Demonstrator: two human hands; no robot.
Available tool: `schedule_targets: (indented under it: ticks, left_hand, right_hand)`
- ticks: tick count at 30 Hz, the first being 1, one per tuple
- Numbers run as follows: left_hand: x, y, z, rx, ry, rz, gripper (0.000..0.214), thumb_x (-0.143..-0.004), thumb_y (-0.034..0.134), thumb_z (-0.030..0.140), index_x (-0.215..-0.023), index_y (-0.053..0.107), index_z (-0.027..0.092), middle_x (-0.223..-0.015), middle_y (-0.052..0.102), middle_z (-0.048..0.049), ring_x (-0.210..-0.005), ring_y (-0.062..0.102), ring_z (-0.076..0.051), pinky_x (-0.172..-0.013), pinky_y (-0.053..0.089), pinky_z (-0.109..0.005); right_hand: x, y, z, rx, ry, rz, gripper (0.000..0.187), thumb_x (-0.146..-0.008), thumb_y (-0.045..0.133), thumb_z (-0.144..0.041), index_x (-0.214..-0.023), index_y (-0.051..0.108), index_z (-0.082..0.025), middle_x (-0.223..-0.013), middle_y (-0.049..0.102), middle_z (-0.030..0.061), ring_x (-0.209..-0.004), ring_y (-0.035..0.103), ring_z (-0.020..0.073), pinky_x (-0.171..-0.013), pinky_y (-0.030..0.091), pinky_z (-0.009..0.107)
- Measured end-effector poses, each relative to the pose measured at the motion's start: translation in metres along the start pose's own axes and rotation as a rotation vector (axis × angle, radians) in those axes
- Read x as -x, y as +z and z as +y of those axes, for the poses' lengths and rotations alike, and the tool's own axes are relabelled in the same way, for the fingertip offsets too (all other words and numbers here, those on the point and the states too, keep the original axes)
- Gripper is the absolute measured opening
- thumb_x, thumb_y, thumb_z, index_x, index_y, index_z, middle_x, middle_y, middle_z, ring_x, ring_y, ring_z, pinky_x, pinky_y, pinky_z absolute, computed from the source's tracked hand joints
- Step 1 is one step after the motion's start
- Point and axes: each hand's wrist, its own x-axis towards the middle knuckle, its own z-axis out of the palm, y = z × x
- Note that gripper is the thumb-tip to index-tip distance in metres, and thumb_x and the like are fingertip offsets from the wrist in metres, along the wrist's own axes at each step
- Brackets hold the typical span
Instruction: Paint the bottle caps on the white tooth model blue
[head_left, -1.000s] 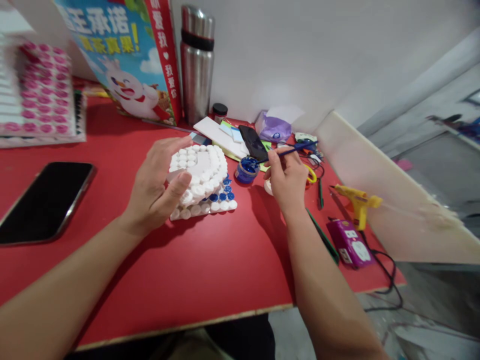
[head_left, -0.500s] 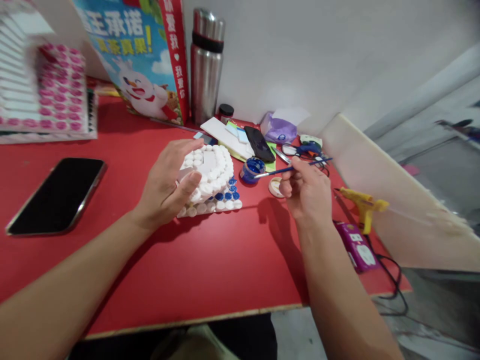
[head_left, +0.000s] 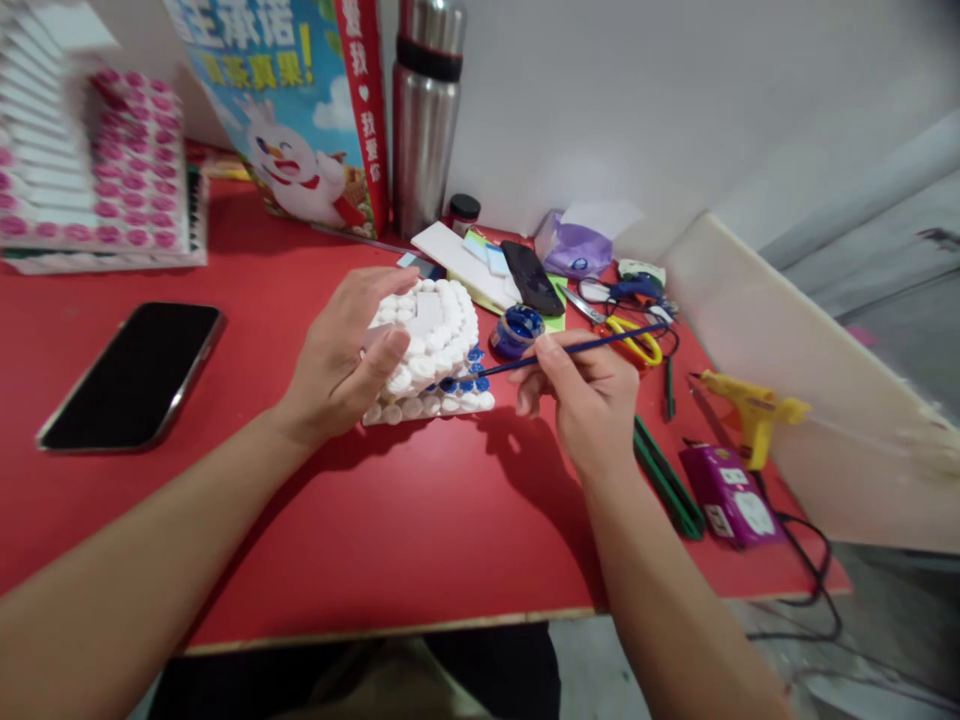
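My left hand grips the left side of a white model covered in small round white pieces, thumb in front and fingers over its back. Several round pieces on the model's lower right are blue. In my right hand a thin blue-handled paintbrush is pinched between thumb and fingers. Its tip meets the blue pieces low on the model, partly under the white upper part. Just behind the brush stands an open jar of blue paint, close to my right fingertips.
A phone lies at left on the red table. Behind are a steel flask, a printed bag and a dark phone. On the right are scissors, a yellow glue gun, a purple packet and a cable.
My right hand has moved left, carrying the brush tip from the paint jar to the model's blue pieces. The left hand keeps its hold. The view has shifted slightly.
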Motion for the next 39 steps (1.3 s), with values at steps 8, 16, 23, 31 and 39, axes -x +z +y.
schedule_targets:
  ticks: [8, 16, 23, 31, 39]
  left_hand:
    - [0.0001, 0.0001, 0.0013, 0.013, 0.008, -0.001, 0.055, -0.110, 0.042, 0.060, -0.147, 0.060, 0.023, -0.138, 0.069, -0.0124, -0.131, 0.065, -0.030, -0.114, 0.055, -0.053]
    - [0.0011, 0.0015, -0.0035, 0.067, 0.017, -0.008, 0.053, -0.109, 0.042, 0.060, -0.149, 0.059, 0.031, -0.137, 0.070, -0.0101, -0.129, 0.064, -0.033, -0.111, 0.054, -0.055]
    - [0.0016, 0.0016, -0.0037, 0.094, 0.028, -0.011, 0.052, -0.109, 0.044, 0.058, -0.151, 0.059, 0.031, -0.137, 0.069, -0.0103, -0.127, 0.064, -0.033, -0.109, 0.055, -0.057]
    - [0.0012, 0.0023, -0.0031, 0.102, 0.030, -0.015, 0.052, -0.109, 0.044, 0.059, -0.151, 0.059, 0.031, -0.137, 0.069, -0.0103, -0.126, 0.065, -0.032, -0.110, 0.055, -0.055]
    - [0.0004, 0.0026, -0.0024, 0.096, 0.029, -0.015, 0.051, -0.109, 0.045, 0.057, -0.151, 0.060, 0.032, -0.136, 0.069, -0.0113, -0.126, 0.065, -0.032, -0.110, 0.054, -0.054]
  right_hand:
    - [0.0019, 0.0050, 0.0030, 0.098, -0.039, -0.015, 0.028, -0.096, 0.077, -0.047, -0.084, 0.073, -0.021, -0.069, 0.078, -0.0003, -0.044, 0.066, 0.0125, -0.042, 0.053, 0.024]
    - [0.0029, 0.0081, 0.0060, 0.107, -0.035, -0.023, 0.032, -0.093, 0.080, -0.050, -0.085, 0.070, -0.021, -0.067, 0.077, -0.0010, -0.043, 0.066, 0.0122, -0.040, 0.051, 0.023]
    - [0.0032, 0.0078, 0.0088, 0.143, -0.040, -0.036, 0.033, -0.094, 0.079, -0.052, -0.087, 0.069, -0.020, -0.069, 0.077, -0.0009, -0.043, 0.067, 0.0132, -0.040, 0.052, 0.025]
    - [0.0025, 0.0082, 0.0077, 0.154, -0.061, -0.039, 0.033, -0.095, 0.078, -0.051, -0.087, 0.068, -0.021, -0.068, 0.076, -0.0013, -0.043, 0.066, 0.0121, -0.040, 0.051, 0.023]
    - [0.0032, 0.0082, 0.0088, 0.164, -0.062, -0.045, 0.031, -0.096, 0.077, -0.049, -0.087, 0.069, -0.021, -0.068, 0.076, -0.0016, -0.043, 0.066, 0.0120, -0.040, 0.051, 0.024]
